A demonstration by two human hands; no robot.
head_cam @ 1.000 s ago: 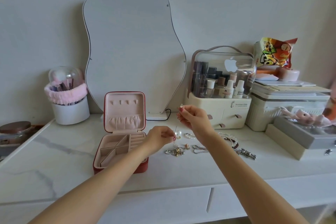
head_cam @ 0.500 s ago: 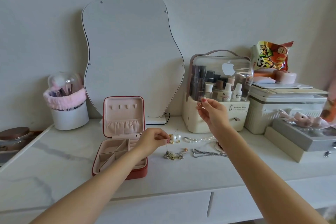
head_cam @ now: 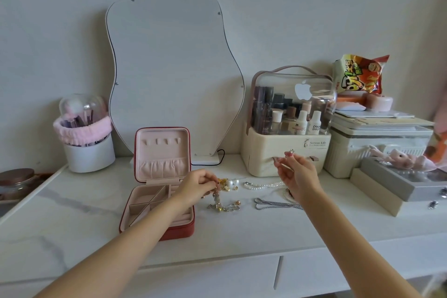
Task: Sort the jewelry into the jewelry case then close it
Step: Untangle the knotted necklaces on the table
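1. Case (head_cam: 158, 185): red outside, pink lining. Open, lid upright with a row of small hooks and a gathered pocket. Tray split by dividers into compartments, with ring rolls at its right side. Sits on the white marble-look top (head_cam: 72, 215), in front of the wavy mirror (head_cam: 174, 68).
2. Jewelry loose on the top, just right of the case:
   - gold-and-silver chain (head_cam: 223, 205), bunched, one end lifted;
   - small gold pieces (head_cam: 223, 181) and two pearl studs (head_cam: 233, 183) behind it;
   - pearl strand (head_cam: 263, 185), lying straight toward the right;
   - silver chain (head_cam: 275, 204), looped, nearest the front edge.
3. Left hand (head_cam: 198, 187): reaches over the case's right edge, palm down, fingertips pinching the upper end of the gold-and-silver chain; rest of the chain trails on the top.
4. Right hand (head_cam: 297, 173): raised above the pearl strand, in front of the cream organizer (head_cam: 285, 152). Palm turned left, fingers curled, thumb and forefinger pinching a small ring-like piece (head_cam: 291, 151) at the tips. Too small to tell more.
5. Both forearms bare, entering from the bottom edge, angled inward.
6. Around: brush cup (head_cam: 88, 150) with pink band at left; white boxes (head_cam: 377, 143) and snack bag (head_cam: 360, 75) at right; grey box (head_cam: 406, 181) with a pink plush (head_cam: 399, 156) on it.
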